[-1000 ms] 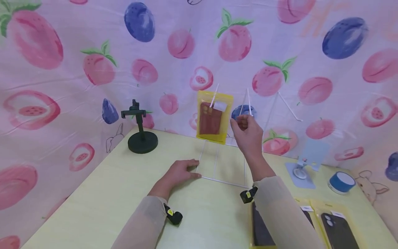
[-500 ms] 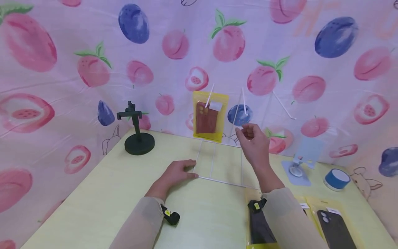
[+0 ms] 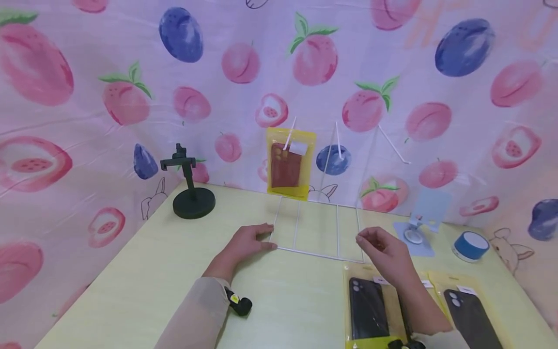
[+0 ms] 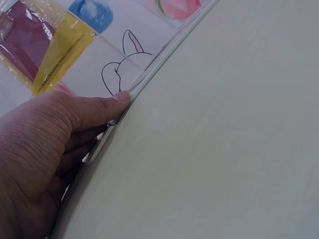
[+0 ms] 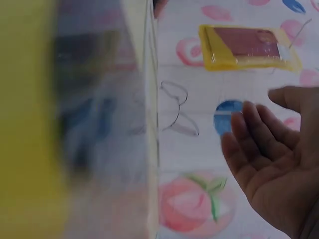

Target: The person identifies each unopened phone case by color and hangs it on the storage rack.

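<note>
My left hand (image 3: 247, 246) holds the left front corner of a white wire display rack (image 3: 309, 253) at its base. In the left wrist view, the thumb (image 4: 120, 97) lies on the rail and the fingers are partly hidden below it. On the rack's left hook hangs a yellow-edged clear pouch (image 3: 287, 193) with a dark red phone case (image 3: 285, 167) inside. My right hand (image 3: 388, 252) hovers over the rack's right front corner, fingers loosely curled around nothing. Below it lies a pouch with a black phone case (image 3: 368, 310).
Another bagged black phone case (image 3: 472, 317) lies at the right. Behind are a light blue folding stand (image 3: 429, 208) and a blue-and-white round object (image 3: 471, 246). A black phone stand (image 3: 193, 201) stands at the back left. Fruit-print cloth (image 3: 240, 29) covers the wall.
My right hand has come down and to the right from the middle hook toward the bagged cases. My left hand stays at the rack's corner, and the red case's pouch still hangs.
</note>
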{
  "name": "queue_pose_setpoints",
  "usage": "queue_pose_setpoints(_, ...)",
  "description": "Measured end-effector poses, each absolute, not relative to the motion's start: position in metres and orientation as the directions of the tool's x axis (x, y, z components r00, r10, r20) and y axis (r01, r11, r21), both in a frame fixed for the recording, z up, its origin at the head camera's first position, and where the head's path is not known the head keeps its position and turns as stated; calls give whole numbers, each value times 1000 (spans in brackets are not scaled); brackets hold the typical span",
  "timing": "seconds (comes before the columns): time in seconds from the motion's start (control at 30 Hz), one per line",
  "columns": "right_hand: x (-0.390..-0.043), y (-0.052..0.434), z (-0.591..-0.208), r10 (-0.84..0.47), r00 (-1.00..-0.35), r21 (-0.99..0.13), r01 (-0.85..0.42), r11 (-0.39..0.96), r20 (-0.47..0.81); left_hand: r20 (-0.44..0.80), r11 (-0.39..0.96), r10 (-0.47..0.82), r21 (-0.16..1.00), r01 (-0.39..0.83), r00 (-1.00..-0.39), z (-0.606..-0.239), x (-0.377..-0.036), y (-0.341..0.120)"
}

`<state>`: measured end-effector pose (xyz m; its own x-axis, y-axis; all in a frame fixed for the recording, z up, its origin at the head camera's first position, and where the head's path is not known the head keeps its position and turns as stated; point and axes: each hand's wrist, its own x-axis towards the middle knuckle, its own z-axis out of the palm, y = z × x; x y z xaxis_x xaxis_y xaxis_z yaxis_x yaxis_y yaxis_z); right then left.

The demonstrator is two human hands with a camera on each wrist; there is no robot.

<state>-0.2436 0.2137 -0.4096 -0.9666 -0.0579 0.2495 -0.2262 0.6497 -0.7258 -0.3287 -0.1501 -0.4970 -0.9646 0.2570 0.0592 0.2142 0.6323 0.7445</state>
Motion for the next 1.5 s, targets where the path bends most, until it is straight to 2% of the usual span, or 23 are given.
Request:
queue_pose_setpoints(0.2, -224, 249, -438, -132, -982, -664, -187, 724, 133, 70, 644, 245, 734, 217, -967, -494, -328, -154)
queue_pose_setpoints(0.4, -237, 269, -469, -169, -969, -586, -245, 772, 182, 66, 641, 215, 744, 192, -974, -490, -328, -163)
queue_pose_setpoints(0.67, -243, 276, -479, -218, -959, -489, -280, 826, 181, 63, 640, 228, 742, 199, -972, -491, -327, -162)
queue_pose_setpoints(1.03, -237, 281, -478, -159, -970, -569, -238, 787, 185, 58, 641, 226, 743, 193, -972, -493, -327, -154)
queue_pose_setpoints(1.5, -230, 290, -483, -83, -989, -622, -144, 770, 126, 51, 626, 239, 755, 194, -970, -494, -325, -145)
